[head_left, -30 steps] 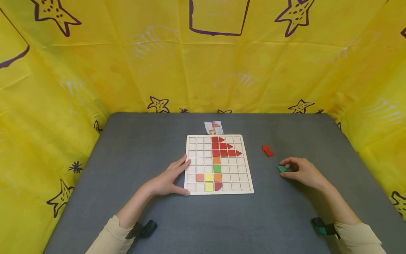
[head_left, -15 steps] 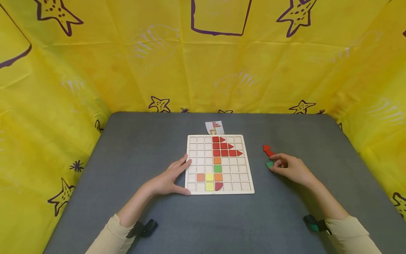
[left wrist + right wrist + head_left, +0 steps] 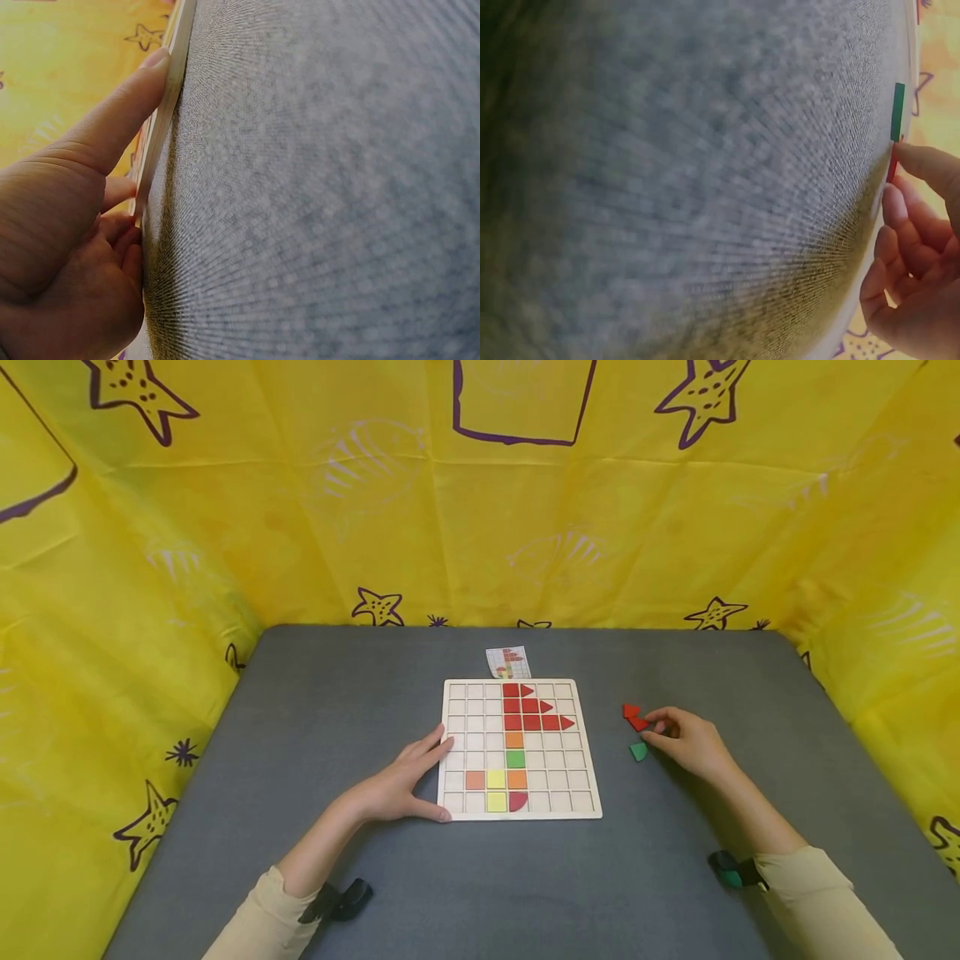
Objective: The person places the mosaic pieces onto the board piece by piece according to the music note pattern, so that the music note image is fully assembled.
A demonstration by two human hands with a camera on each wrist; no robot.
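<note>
A wooden grid board (image 3: 555,760) lies on the grey table with red, orange, green and yellow tiles set in its squares. My left hand (image 3: 397,785) rests on the board's left edge, fingers spread and straight, thumb at the near corner. In the left wrist view the thumb (image 3: 124,112) lies along the board's edge. To the right of the board, my right hand (image 3: 690,743) pinches the end of a red tile (image 3: 637,724) between thumb and index finger. Another red tile (image 3: 630,710) touches it on the far side. A green tile (image 3: 638,752) lies just nearer, apart from the fingers.
Behind the board is a small printed card (image 3: 508,662) with a coloured grid picture, partly tucked at the board's far edge. Yellow patterned cloth (image 3: 480,543) surrounds the table's far side and both sides.
The right hand carried the green tile leftward, laid it down by the red tiles, then shifted to the nearer red one. The left hand and board have stayed put.
</note>
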